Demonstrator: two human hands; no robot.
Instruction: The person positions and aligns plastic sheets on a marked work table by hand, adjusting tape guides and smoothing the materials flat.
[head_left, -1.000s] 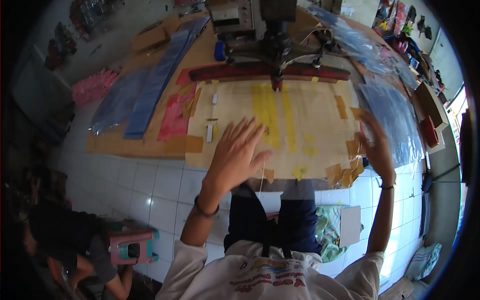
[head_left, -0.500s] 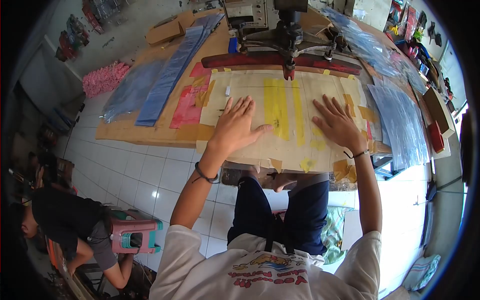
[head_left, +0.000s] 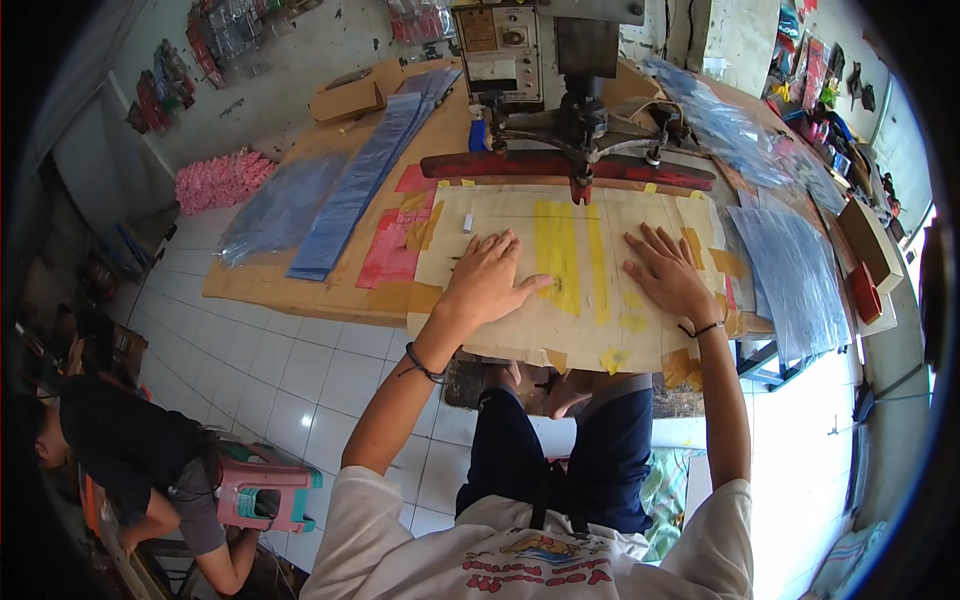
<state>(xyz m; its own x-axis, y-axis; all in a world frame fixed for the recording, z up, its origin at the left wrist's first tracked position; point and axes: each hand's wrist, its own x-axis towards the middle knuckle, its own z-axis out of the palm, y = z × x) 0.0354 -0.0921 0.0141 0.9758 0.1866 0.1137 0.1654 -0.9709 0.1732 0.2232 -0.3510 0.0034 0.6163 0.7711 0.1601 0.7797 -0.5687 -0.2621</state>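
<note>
My left hand [head_left: 487, 279] and right hand [head_left: 672, 275], fingers spread, rest on the tan, tape-patched rectangular sheet [head_left: 585, 270] at the wooden counter's [head_left: 258, 286] near edge, probably steadying it; next seemingly calls for squaring it.

The right hand [head_left: 672, 278] has moved in from the board's [head_left: 575, 338] right edge onto its surface; the left hand [head_left: 488, 280] has shifted left, its four fingers leaving the wide yellow stripe [head_left: 557, 232].

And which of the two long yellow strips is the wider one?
The left strip, nearest the left hand; the right strip is clearly narrower.
</note>
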